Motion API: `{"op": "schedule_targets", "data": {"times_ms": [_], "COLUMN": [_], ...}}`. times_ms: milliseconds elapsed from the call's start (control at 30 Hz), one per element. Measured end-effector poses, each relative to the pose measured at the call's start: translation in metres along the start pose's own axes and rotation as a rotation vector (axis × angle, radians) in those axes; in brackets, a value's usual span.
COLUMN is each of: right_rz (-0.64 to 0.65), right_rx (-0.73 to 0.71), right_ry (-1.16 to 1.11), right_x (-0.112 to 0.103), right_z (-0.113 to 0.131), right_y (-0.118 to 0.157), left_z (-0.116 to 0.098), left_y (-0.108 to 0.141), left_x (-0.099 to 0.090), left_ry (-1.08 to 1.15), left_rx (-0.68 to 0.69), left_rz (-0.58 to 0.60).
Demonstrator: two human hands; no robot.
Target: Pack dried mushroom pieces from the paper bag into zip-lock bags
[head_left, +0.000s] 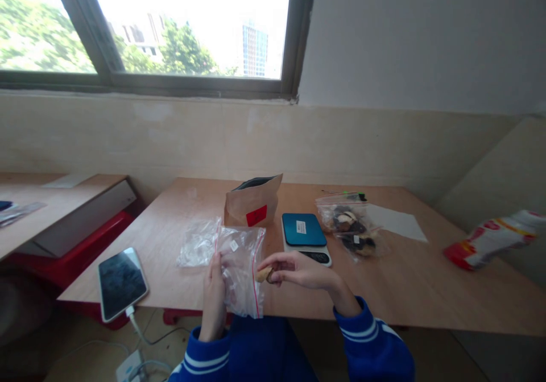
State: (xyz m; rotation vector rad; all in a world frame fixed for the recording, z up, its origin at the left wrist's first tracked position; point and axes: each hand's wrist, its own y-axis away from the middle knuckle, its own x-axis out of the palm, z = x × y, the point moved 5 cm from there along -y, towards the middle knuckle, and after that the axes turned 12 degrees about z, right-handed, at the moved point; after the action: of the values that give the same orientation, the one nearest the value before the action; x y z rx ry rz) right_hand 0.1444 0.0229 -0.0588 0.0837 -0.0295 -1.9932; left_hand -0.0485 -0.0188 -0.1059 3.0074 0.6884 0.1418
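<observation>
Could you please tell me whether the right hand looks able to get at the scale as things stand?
Probably yes: the scale sits just beyond the right hand, with nothing visible between them, though that hand holds a brown piece.

The table [409, 274] is viewed from the wearer's head at its near side, forward and down, with the window [157, 18] included far left.

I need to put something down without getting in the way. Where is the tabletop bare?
The tabletop is bare at the right front, between the filled bags, white paper and bottle. Another bare patch lies between the phone and the clear plastic. The middle is crowded: paper bag, scale, left hand with zip bag, right hand.
</observation>
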Motion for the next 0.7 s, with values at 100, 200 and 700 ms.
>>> {"op": "schedule_targets", "data": {"times_ms": [100,200,700], "right_rz": [-0.126,-0.388,-0.471], "right_rx": [-0.020,-0.145,-0.065], "right_ry": [0.081,0.240,0.707], "right_x": [-0.024,-0.059,-0.097], "right_z": [0.024,0.067,0.128], "right_y": [0.008,0.010,-0.061], "left_z": [-0.002,-0.006,-0.013], "left_y": [-0.001,-0.003,-0.016], "left_x": [-0.008,-0.020,-0.040], "left_ry": [0.077,0.102,0.106], "left_rx": [-0.085,-0.106,-0.058], "left_rz": [0.005,-0.024,-0.079]}}
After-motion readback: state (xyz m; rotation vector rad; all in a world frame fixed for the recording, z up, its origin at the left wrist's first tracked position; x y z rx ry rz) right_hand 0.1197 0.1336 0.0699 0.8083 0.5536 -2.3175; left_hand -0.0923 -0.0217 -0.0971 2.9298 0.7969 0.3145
